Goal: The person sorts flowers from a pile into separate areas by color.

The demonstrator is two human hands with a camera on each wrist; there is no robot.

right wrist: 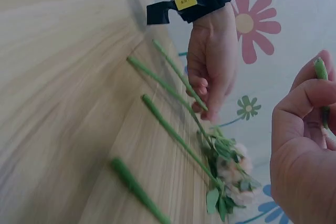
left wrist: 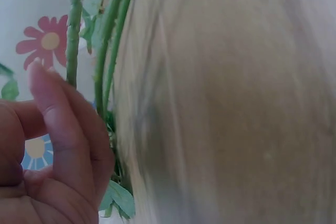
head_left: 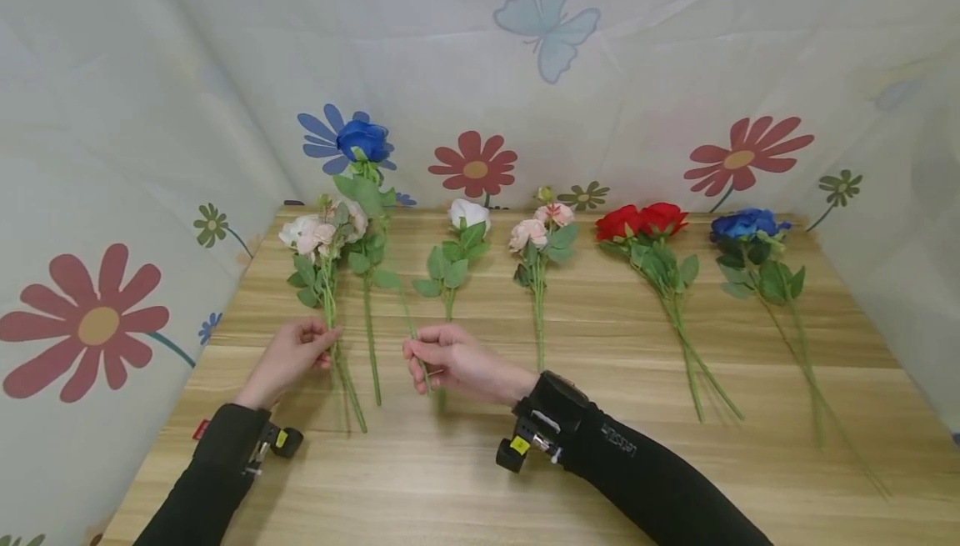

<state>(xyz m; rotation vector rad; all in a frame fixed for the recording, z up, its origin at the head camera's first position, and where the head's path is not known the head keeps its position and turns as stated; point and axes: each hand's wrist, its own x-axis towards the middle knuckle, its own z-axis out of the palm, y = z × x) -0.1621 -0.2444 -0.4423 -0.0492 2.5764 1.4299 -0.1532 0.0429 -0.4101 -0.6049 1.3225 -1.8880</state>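
Note:
My left hand (head_left: 296,354) pinches a green stem (left wrist: 73,51) beneath a cluster of pale pink and white roses (head_left: 318,233) at the table's left side. Other stems (left wrist: 107,40) run close beside its fingers. Between thumb and fingers, my right hand (head_left: 457,363) holds the lower stem of a blue rose (head_left: 363,139), whose bloom stands raised toward the back cloth. That stem's cut end (right wrist: 320,69) shows in the right wrist view. A white rose (head_left: 470,214) lies just beyond my right hand.
On the wooden table (head_left: 420,488), a pair of pink roses (head_left: 528,233), red roses (head_left: 641,221) and blue roses (head_left: 750,225) lie in a row to the right, stems toward me. Printed cloth (head_left: 600,112) stands behind and along both sides.

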